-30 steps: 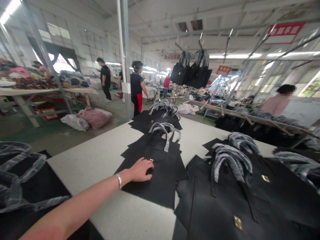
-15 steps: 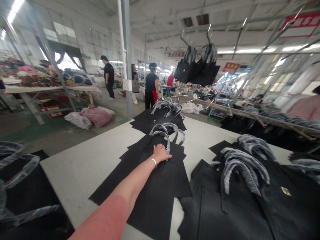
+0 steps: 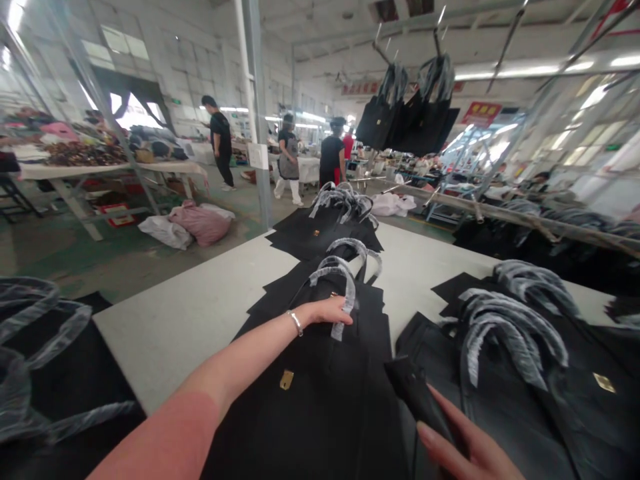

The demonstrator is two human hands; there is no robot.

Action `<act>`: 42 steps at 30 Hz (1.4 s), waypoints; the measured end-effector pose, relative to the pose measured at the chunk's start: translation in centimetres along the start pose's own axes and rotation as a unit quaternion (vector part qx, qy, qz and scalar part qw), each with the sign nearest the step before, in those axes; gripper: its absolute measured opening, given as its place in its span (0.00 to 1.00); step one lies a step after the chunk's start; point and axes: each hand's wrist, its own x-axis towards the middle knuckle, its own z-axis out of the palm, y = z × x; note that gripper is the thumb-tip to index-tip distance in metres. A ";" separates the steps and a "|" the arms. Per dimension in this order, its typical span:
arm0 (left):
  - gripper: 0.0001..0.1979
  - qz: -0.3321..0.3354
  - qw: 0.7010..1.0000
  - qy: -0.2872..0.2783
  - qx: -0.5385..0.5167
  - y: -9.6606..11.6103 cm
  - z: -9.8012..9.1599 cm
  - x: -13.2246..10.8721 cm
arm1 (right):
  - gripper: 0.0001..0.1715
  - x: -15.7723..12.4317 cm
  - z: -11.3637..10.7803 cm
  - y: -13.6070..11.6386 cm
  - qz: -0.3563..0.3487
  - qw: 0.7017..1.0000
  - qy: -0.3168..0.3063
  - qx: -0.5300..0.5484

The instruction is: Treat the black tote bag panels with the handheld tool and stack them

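My left hand (image 3: pixel 331 311), with a silver bracelet at the wrist, is closed around a plastic-wrapped handle (image 3: pixel 344 283) of a black bag. That black bag (image 3: pixel 310 427) lies flat on the stack in front of me, a gold plate (image 3: pixel 287 380) showing on its face. At the lower right, my right hand (image 3: pixel 467 443) has its fingers around a black elongated object (image 3: pixel 425 400) with a blunt, angled end. I cannot make out its exact kind. It is over the gap between the middle stack and the bags on the right.
On the white table (image 3: pixel 165 320), more black bags (image 3: pixel 320 230) with wrapped handles lie farther back, and others (image 3: pixel 540 393) lie at the right. A black bag (image 3: pixel 65 373) is at the left. Hanging bags (image 3: pixel 405 120), a metal post (image 3: pixel 257 120) and people (image 3: pixel 220 143) stand beyond.
My left hand has gone from lying spread on the bag to gripping its handle. My right hand has come into view with the black object. A gold plate now shows on the near bag.
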 end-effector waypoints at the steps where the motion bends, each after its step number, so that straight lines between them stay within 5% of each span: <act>1: 0.06 0.014 1.000 -0.014 -0.023 0.4 0.4 -0.4 | 0.48 0.1 0.7 -0.8 0.018 1.000 -0.022 0.004; 7: 0.13 0.050 0.991 -0.050 -0.115 1.8 2.6 -2.2 | 0.47 1.2 4.1 -1.5 0.010 0.996 -0.078 0.031; 12: 0.11 0.034 0.986 -0.018 -0.160 1.9 3.4 -2.8 | 0.46 1.2 4.3 -0.6 -0.007 0.999 -0.035 0.025; 17: 0.09 0.002 0.983 -0.024 -0.184 1.9 4.7 -3.1 | 0.44 1.0 4.4 -0.9 0.002 0.998 -0.065 -0.020; 23: 0.15 -0.058 0.979 0.002 -0.194 0.8 5.8 -3.6 | 0.47 1.2 1.8 -2.1 -0.031 0.996 0.068 -0.039; 29: 0.14 -0.060 0.981 0.013 -0.184 1.0 5.7 -3.5 | 0.44 -0.5 3.7 -1.0 0.019 0.994 -0.110 0.014; 35: 0.13 -0.065 0.985 -0.003 -0.162 0.5 6.0 -4.2 | 0.48 0.9 4.0 -1.5 -0.027 0.999 0.023 0.018; 40: 0.14 -0.046 0.993 -0.006 -0.113 0.3 6.3 -4.4 | 0.45 -0.2 3.7 -1.3 0.014 0.995 -0.100 -0.004; 42: 0.12 -0.029 0.997 -0.015 -0.075 0.5 6.5 -4.5 | 0.45 0.1 4.4 -0.9 0.006 0.996 -0.087 -0.001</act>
